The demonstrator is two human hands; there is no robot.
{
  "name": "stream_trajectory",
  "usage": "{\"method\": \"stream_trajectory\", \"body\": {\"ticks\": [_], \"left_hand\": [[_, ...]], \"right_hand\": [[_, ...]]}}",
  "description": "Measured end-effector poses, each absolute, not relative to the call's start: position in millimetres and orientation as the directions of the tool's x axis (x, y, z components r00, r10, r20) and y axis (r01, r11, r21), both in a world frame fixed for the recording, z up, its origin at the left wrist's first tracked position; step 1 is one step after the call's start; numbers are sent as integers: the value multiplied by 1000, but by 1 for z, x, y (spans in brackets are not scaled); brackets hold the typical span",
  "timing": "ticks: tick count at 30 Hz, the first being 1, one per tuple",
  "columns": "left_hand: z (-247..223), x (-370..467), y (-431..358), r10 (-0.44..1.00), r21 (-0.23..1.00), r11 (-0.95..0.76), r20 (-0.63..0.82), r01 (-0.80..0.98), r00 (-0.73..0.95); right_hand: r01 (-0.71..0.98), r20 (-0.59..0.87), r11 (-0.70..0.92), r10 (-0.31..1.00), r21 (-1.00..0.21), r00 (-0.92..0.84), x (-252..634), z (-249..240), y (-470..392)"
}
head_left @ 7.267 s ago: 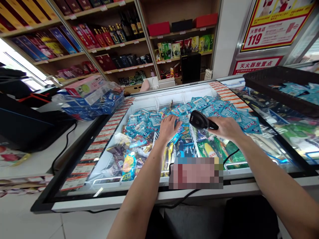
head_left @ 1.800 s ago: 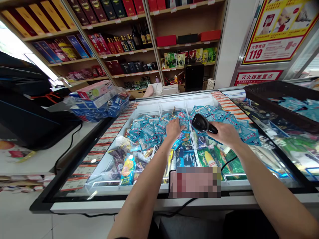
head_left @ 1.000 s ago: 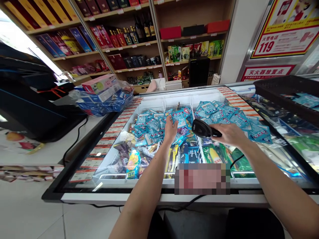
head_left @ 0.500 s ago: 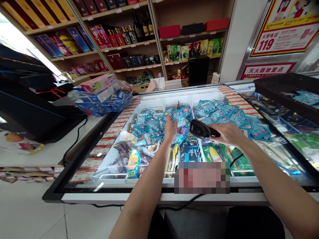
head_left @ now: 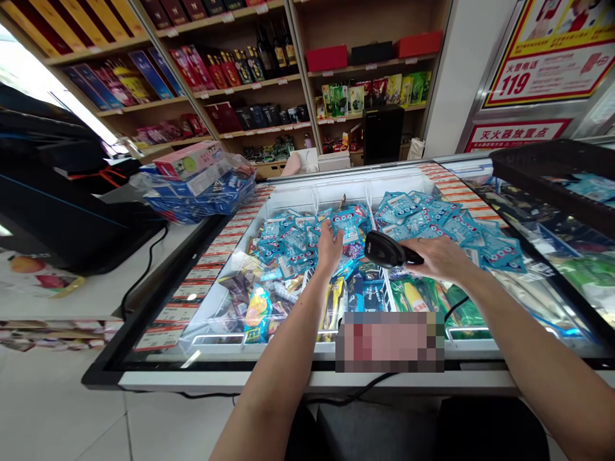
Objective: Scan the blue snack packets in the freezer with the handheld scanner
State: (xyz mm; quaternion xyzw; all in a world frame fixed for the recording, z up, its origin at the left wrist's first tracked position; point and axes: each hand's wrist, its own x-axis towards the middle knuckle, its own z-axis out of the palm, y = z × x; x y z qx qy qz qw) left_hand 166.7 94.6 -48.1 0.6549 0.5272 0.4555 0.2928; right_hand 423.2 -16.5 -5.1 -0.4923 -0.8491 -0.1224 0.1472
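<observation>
Blue packets lie in two groups on the glass top of a freezer (head_left: 225, 379), a left pile (head_left: 293, 240) and a right pile (head_left: 432, 218). Between them my left hand (head_left: 330, 246) is at a blue packet (head_left: 348, 223), thumb and fingers around its lower left edge. In my right hand (head_left: 439, 258) is a black handheld scanner (head_left: 384, 249), its head pointing left toward the packet. A cable hangs from the scanner. Under the glass, wrapped goods sit in white wire baskets.
Plastic-wrapped boxes (head_left: 202, 182) stand at the freezer's left edge, beside a black machine (head_left: 62, 198) on a white counter. A dark tray (head_left: 557, 173) with more blue packets rests at the right. Stocked shelves (head_left: 254, 86) rise behind. A black cable runs along the front edge.
</observation>
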Motion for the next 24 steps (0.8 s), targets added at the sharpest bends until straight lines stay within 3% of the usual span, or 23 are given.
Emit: {"method": "stream_trajectory", "body": {"ticks": [14,21,24], "left_hand": [[-47,168,93,931,800,-330,363,501,35],[-38,176,82,841,576,-415,537,704,57],[-30,172,74,818,451,-360,574,817,43]], "right_hand": [[869,364,492,802,46,-473,425,-5,-15],[873,385,486,799,40,-462,430,-7,-13],[873,392,486,798,31,-458,431,-7,-12]]}}
